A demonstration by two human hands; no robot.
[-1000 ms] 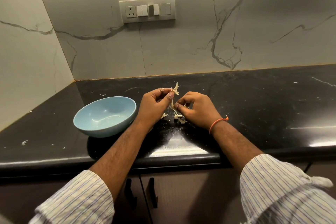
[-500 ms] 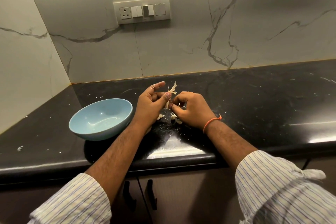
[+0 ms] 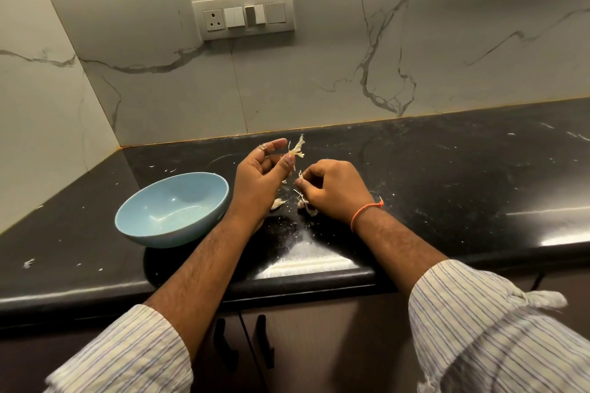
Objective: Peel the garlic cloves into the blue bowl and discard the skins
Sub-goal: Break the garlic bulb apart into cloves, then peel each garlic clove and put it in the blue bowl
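I am observing both hands working over the black worktop (image 3: pixel 447 175), just right of the blue bowl (image 3: pixel 174 209). The left hand (image 3: pixel 261 174) is raised slightly, its thumb and a finger pinching a papery piece of garlic skin (image 3: pixel 297 148) that is sticking up above the fingertips; the index finger is stretching out straight above the pinch. The right hand (image 3: pixel 335 190) is resting low on the worktop with its fingers curled inward, pinching a small pale piece at its fingertips; I cannot tell whether that piece is a clove or skin.

Garlic cloves (image 3: pixel 277 202) and loose skin scraps are lying on the worktop between and just below the two hands, one clove beside the left wrist and more pieces against the right hand's lower edge. The blue bowl is sitting upright on the worktop, just beside the left forearm; I am seeing only glare on its inner surface. Fine white flecks are scattered over the worktop near the front edge.

An orange thread band (image 3: pixel 364 212) is circling the right wrist. Striped sleeves (image 3: pixel 479 329) are rolled back on both forearms. A switch panel (image 3: pixel 242 19) is mounted on the marble wall behind.
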